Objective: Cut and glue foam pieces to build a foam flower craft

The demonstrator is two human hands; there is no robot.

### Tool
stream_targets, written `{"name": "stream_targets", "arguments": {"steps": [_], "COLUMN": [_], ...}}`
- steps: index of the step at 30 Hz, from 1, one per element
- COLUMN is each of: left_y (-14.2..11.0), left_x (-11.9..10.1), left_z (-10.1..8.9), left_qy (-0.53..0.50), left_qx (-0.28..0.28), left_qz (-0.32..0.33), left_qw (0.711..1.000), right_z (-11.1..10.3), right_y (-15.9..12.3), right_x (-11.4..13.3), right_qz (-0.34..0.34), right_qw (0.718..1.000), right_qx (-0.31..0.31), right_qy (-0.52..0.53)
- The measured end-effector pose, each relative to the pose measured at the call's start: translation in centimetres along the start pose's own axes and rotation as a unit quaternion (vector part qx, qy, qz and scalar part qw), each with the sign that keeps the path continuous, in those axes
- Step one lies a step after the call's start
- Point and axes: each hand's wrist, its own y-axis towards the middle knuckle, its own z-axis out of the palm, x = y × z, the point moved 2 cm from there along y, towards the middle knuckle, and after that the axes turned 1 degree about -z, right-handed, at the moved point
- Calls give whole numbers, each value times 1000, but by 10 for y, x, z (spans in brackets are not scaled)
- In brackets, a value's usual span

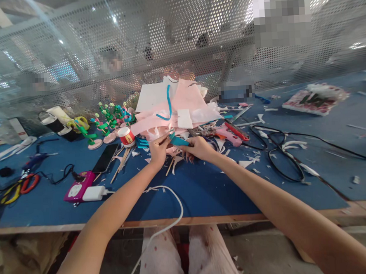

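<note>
Between my two hands stretches a teal strip [178, 141], which looks like paper or felt. My left hand [159, 148] pinches its left end, and my right hand [200, 148] grips its right end. Just beyond lie pink sheets [186, 96] and a white sheet [151, 98], with a thin blue strip [169, 102] on top. A red and white paper cup [126, 137] stands left of my left hand. To the right of my right hand rest a pink glue gun [229, 135] and a red-handled tool [236, 131].
Several small green craft plants on pink bases [95, 143] stand at the left. Nearby lie a phone [106, 158], a magenta power strip [80, 186], pliers [29, 183] and scissors [11, 193]. A black cable [272, 156] loops at the right among scraps. A perforated metal screen [170, 38] rises behind.
</note>
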Motion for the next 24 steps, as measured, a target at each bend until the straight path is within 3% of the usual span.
{"name": "stream_targets", "arguments": {"steps": [11, 24], "left_y": [3, 2], "left_x": [3, 0], "left_z": [-3, -2], "left_qy": [69, 1], "left_qx": [3, -1], "left_qz": [41, 8], "left_qw": [997, 1000], "right_z": [5, 3], "right_y": [0, -3], "right_x": [1, 6], "right_qz": [5, -1], "right_qw": [1000, 1000], "right_qx": [-4, -12], "right_qy": [-4, -5]}}
